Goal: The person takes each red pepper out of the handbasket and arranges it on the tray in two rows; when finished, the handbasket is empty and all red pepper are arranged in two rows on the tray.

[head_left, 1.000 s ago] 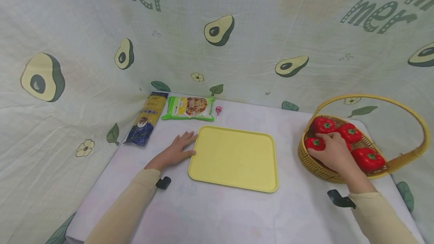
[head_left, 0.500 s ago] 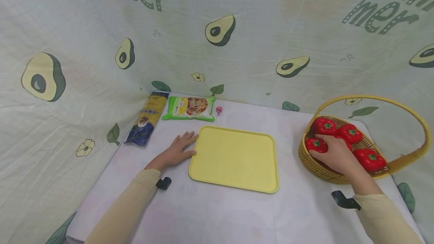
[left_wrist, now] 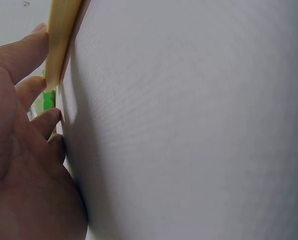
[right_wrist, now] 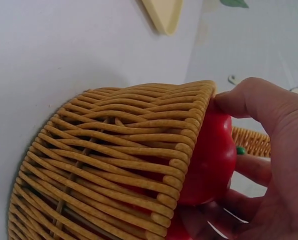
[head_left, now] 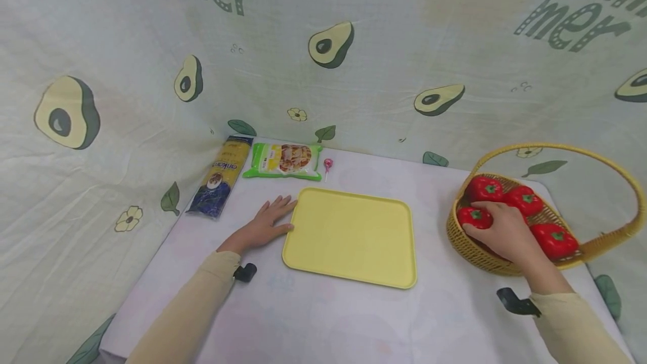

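Note:
At the right of the head view stands a wicker basket (head_left: 475, 254) with a tall arched handle, holding several red bell peppers (head_left: 554, 240). My right hand (head_left: 505, 233) reaches in over its near side and grips the left bell pepper (head_left: 471, 217), thumb and fingers on opposite sides. In the right wrist view that bell pepper (right_wrist: 209, 155) sits just inside the rim, its lower part hidden by wicker. My left hand (head_left: 259, 230) lies on the table with fingers spread. Its thumb and index fingertip touch the left edge of a yellow tray (head_left: 351, 237).
Behind the tray lie a green food packet (head_left: 285, 160) and a small pink lollipop (head_left: 328, 165). A yellow-and-blue pasta packet (head_left: 219, 178) lies at the back left. White cloth covers the table (head_left: 323, 319); a printed curtain (head_left: 374, 72) hangs behind it.
The right hand and the bell pepper it grips shift very slightly to the right, along with a small drift of the whole head view. The left hand stays against the tray.

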Tool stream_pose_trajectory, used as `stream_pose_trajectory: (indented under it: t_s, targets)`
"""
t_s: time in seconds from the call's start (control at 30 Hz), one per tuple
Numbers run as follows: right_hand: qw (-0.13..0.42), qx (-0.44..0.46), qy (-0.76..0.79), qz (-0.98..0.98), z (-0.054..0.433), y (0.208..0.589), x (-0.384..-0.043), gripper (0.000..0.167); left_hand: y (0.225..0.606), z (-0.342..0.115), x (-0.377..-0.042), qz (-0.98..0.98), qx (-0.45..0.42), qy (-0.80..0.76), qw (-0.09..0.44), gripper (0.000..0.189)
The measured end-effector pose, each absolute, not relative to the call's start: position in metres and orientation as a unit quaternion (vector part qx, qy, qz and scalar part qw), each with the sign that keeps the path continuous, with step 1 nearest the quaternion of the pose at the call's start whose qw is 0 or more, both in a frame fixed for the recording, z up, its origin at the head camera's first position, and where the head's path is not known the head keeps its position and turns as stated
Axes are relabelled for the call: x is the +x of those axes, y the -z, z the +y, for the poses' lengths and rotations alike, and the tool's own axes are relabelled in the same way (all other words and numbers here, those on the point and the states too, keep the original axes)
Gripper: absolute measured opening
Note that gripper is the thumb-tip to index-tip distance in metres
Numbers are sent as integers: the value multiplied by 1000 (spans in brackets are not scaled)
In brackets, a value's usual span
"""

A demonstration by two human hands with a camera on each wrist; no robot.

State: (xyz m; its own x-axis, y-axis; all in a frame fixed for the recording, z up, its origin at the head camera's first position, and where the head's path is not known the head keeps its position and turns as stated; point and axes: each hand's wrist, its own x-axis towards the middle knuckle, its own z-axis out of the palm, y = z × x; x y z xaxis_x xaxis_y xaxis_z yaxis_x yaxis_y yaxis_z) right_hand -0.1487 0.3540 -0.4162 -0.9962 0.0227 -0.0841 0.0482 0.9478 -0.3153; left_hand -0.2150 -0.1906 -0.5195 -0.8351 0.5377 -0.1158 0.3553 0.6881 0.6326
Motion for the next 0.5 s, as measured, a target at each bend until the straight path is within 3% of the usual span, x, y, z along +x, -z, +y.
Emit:
stream_pose_trajectory:
  t_s: [0.5]
  targets:
    - [3, 31, 178, 983, 350, 410, -146, 75, 519, -191, -216, 906, 244, -308, 157, 70]
